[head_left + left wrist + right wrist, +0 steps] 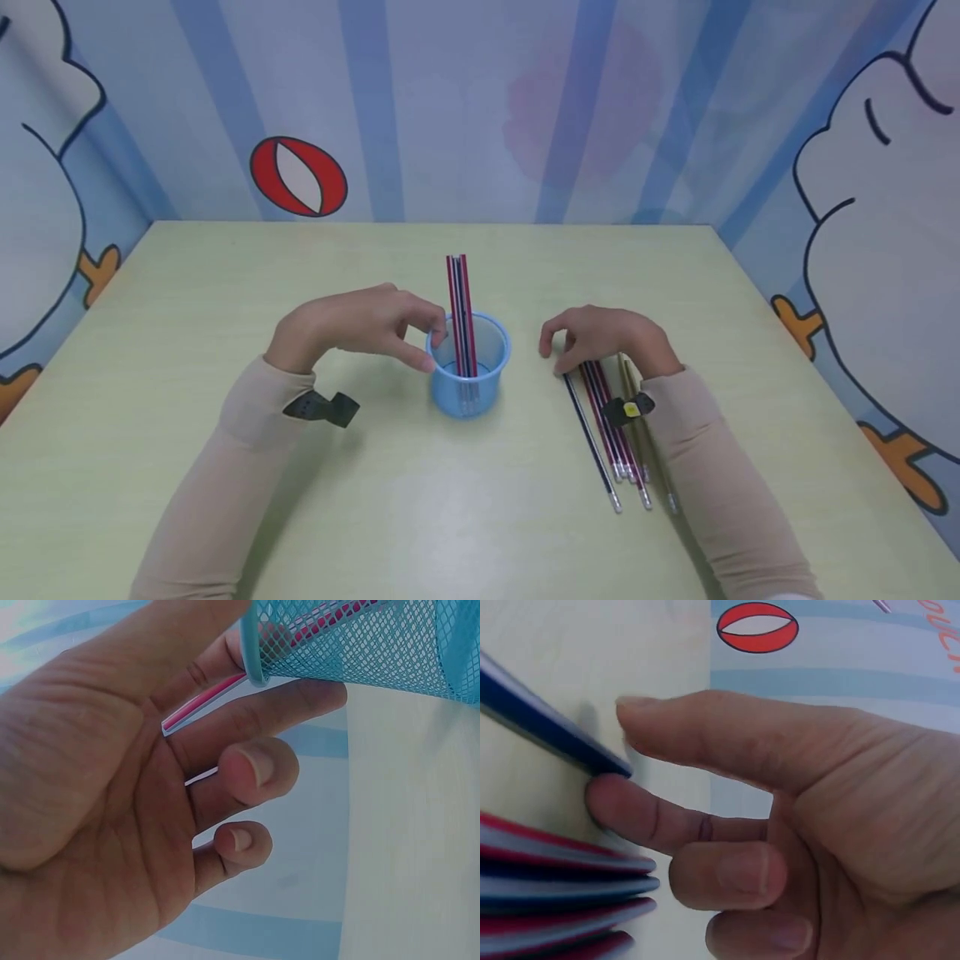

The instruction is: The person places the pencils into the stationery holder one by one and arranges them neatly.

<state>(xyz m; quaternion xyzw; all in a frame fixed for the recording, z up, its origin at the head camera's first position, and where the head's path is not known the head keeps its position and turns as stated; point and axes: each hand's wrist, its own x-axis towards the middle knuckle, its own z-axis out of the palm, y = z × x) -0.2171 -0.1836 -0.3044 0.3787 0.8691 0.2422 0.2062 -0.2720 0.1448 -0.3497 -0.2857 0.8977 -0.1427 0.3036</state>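
A light-blue mesh pencil cup point(467, 400) stands upright on the table, with red and dark striped pencils point(461, 312) upright in it. My left hand point(367, 321) pinches its rim, thumb outside and a finger reaching inside, the mesh partly covering that finger in the left wrist view. Farther right, my right hand point(592, 333) is over the upper ends of several loose pencils. Its index fingertip is right at the end of a dark blue pencil point(555, 727), the thumb held apart above. Red and dark striped pencils point(562, 889) lie beside that one.
Gold pencils point(637, 417) lie at the right of the loose group, partly under the right wrist and its strap. The pale table point(420, 517) ends at a blue striped backdrop point(450, 108) with a red and white ball drawn on it.
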